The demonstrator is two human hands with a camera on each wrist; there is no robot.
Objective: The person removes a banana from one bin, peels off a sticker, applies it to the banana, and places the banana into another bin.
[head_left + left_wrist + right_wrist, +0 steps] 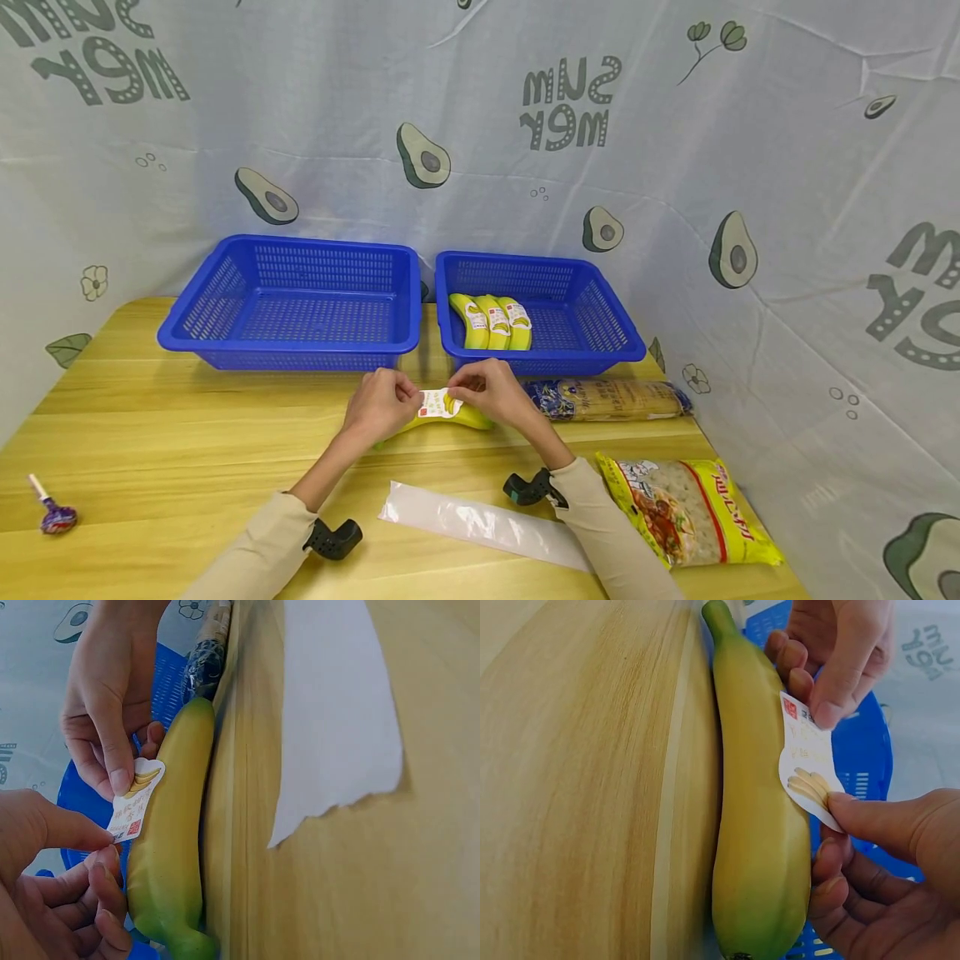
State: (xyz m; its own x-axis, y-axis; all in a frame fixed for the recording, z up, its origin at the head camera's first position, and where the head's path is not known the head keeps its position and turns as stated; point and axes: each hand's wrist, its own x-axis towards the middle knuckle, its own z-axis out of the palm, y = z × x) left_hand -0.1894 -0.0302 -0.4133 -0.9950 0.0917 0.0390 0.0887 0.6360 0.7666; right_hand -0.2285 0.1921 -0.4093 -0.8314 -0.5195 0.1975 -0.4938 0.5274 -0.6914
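Observation:
A yellow banana with green ends [754,780] lies on the wooden table in front of the baskets. Over it, a white sticker label [437,403] printed with bananas and red marks is stretched between both hands. My left hand [381,403] pinches one end of the label between thumb and finger, near the stem end of the banana. The other end is pinched by my right hand [492,392]. In the right wrist view, the label [806,761] lies along the banana's side, its outer edge lifted in the fingertips.
Behind stand two blue baskets, the left basket [288,344] and the right basket [540,360], which holds three labelled bananas [498,323]. A noodle pack [615,400] and a yellow food bag [690,512] lie rightward. A white strip [480,521] lies in front, a lollipop [57,517] far left.

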